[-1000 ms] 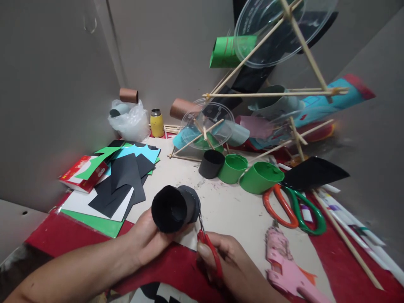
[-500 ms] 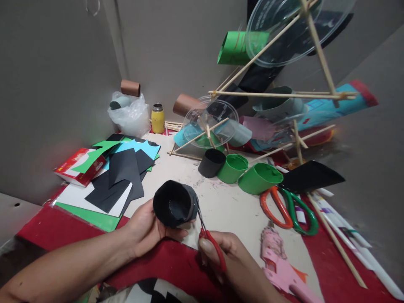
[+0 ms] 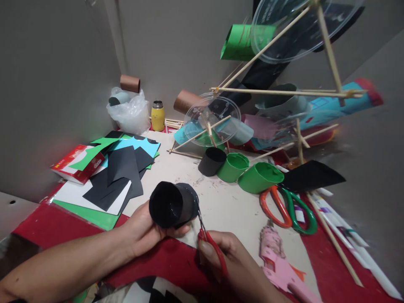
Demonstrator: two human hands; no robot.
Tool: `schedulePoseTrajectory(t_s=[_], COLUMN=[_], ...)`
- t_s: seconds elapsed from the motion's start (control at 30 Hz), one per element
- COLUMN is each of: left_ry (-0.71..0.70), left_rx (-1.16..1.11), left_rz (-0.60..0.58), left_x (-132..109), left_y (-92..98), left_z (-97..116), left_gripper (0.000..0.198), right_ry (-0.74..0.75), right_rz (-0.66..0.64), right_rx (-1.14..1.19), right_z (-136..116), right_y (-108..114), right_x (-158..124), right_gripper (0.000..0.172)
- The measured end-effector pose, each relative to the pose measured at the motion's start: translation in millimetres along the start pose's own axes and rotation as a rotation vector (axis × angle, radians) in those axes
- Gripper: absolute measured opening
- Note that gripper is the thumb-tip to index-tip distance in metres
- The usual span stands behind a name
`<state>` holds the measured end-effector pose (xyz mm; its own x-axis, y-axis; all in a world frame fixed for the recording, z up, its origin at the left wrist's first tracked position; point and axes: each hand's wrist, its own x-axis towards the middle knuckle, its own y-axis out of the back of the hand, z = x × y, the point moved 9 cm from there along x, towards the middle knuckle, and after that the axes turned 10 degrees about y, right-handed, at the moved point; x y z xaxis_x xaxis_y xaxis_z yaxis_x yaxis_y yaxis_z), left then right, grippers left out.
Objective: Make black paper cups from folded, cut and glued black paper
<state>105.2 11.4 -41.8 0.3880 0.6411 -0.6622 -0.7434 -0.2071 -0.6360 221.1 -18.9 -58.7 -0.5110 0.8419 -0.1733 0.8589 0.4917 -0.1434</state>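
My left hand (image 3: 147,229) is wrapped round a black paper cup (image 3: 186,205) from below and the left, its open mouth tilted up toward me. In my right hand (image 3: 225,252) is a pair of scissors (image 3: 214,252) with red handles. Their blades touch the rim at the cup's far right end, where a wider black base edge sticks out. How far the blades are apart is hard to make out. Beyond the cup stand a black paper ring (image 3: 212,162) and two green paper rings (image 3: 232,167), (image 3: 260,176).
Paper sheets and offcuts (image 3: 123,168) lie at the left beside a red box (image 3: 78,163). At the right are a pink glue gun (image 3: 276,261), scissors with orange and green handles (image 3: 299,210) and sticks (image 3: 339,244). A stick frame (image 3: 284,90) with clear plastic lids rises behind.
My left hand has turned the cup so that more of its side wall shows and its mouth faces further left. The scissors have stayed at its right edge.
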Motion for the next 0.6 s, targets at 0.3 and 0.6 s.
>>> schedulePoseTrajectory(t_s=[0.3, 0.6], left_ry=[-0.050, -0.227], left_rx=[0.005, -0.002], left_rz=[0.035, 0.136], left_x=[2.0, 3.9], left_y=[0.4, 16.9], left_z=[1.3, 14.8], left_gripper=[0.012, 0.017], right_ry=[-0.003, -0.031], right_rz=[0.026, 0.060], right_rx=[0.013, -0.047], right_z=[-0.5, -1.3], right_y=[5.2, 9.5], right_x=[-1.5, 0.0], right_gripper=[0.057, 0.061])
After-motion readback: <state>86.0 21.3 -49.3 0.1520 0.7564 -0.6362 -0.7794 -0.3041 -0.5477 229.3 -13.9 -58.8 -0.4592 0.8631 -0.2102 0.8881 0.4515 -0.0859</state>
